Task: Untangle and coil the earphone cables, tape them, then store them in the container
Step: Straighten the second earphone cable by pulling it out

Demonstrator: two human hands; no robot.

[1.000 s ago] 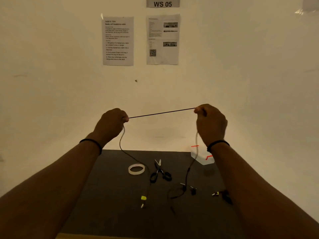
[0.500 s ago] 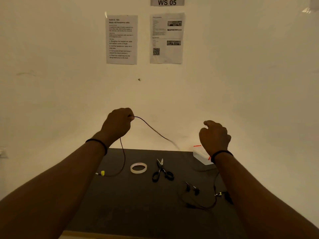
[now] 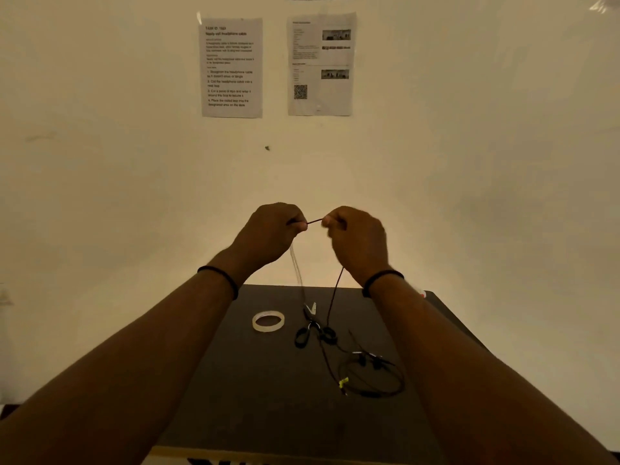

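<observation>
Both hands are raised above the far edge of the dark table, close together. My left hand and my right hand each pinch the black earphone cable, a short stretch of it taut between them. From my right hand the cable hangs down to the table, where it loops past a yellow tag and the earbuds. A blurred strand also drops below my left hand. The container is mostly hidden behind my right forearm; only a red-marked corner shows.
A roll of clear tape lies at the table's far left. Black-handled scissors lie just right of it, under the hanging cable. Two printed sheets are stuck on the wall ahead.
My right hand let go of the cable half a second ago, then came back up and left to pinch it close to my left hand. The yellow tag moved from table left to centre right.
</observation>
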